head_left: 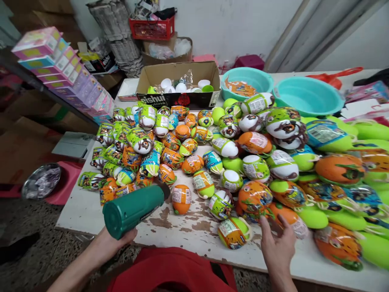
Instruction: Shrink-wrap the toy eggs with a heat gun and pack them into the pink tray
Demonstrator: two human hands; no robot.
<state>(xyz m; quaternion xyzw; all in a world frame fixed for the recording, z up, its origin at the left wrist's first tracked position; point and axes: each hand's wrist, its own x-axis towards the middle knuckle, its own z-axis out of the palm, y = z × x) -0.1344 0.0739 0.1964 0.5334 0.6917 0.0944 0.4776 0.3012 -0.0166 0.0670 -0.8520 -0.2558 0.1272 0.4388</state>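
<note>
My left forearm comes in from the lower left, and my left hand [126, 237] is under the green blower [133, 209], holding it up over the near left part of the worn white table [194, 227]. Those fingers are wrapped round below the body, mostly hidden by it, so I cannot tell how each one lies. The blower's long axis runs slantwise across my view: its broad round rear end is to the left and nearer me, and its dark nozzle [165, 192] points right and slightly away, toward the lone orange egg [181, 198] with a pale label, which stands just beside the tip. My right forearm rises from the bottom right, and my right hand [278, 247] is open, fingers spread and pointing away from me, pinching nothing. Its fingertips are right at the orange wrapped egg [288, 219] on the near side of the pile; I cannot tell whether they touch it. Just left of that hand, a green-and-orange egg [232, 233] lies near the table edge. The pile of wrapped eggs [255, 166] spreads across the table, and behind it are a cardboard box [179, 99] of white and green shells and two turquoise basins [308, 95], the left one holding orange pieces.
</note>
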